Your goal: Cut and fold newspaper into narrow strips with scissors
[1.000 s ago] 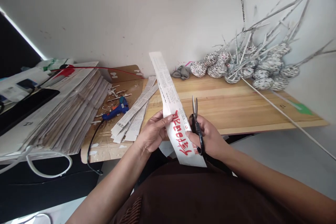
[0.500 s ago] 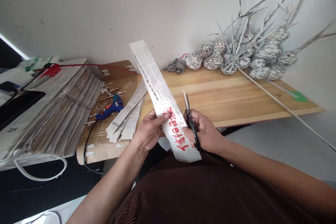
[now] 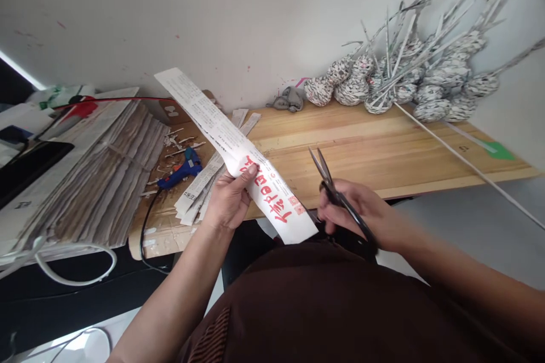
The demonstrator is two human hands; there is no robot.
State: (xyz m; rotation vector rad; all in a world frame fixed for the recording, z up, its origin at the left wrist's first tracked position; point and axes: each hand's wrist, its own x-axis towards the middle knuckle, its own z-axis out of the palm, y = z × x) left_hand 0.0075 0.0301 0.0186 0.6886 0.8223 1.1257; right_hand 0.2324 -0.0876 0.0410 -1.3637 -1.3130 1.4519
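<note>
A long newspaper strip [image 3: 221, 139] with red characters runs diagonally across the middle of the view. My left hand [image 3: 230, 198] pinches it near its centre, thumb on top. To the right, my right hand [image 3: 355, 210] holds black-handled scissors [image 3: 336, 193], their blades slightly parted and pointing up and left. The scissors do not touch the strip. Under and behind the held strip, more cut paper strips [image 3: 198, 190] lie on the left part of the table.
A wooden table [image 3: 289, 142] carries woven paper gourd shapes [image 3: 351, 91] at the back right and a grey lump [image 3: 289, 100]. At left are a blue glue gun [image 3: 181, 170], paper scraps and a tall newspaper stack [image 3: 106, 164].
My right hand has let go of the strip and moved right with the scissors, whose blades have parted a little. The strip's far end has swung left in my left hand.
</note>
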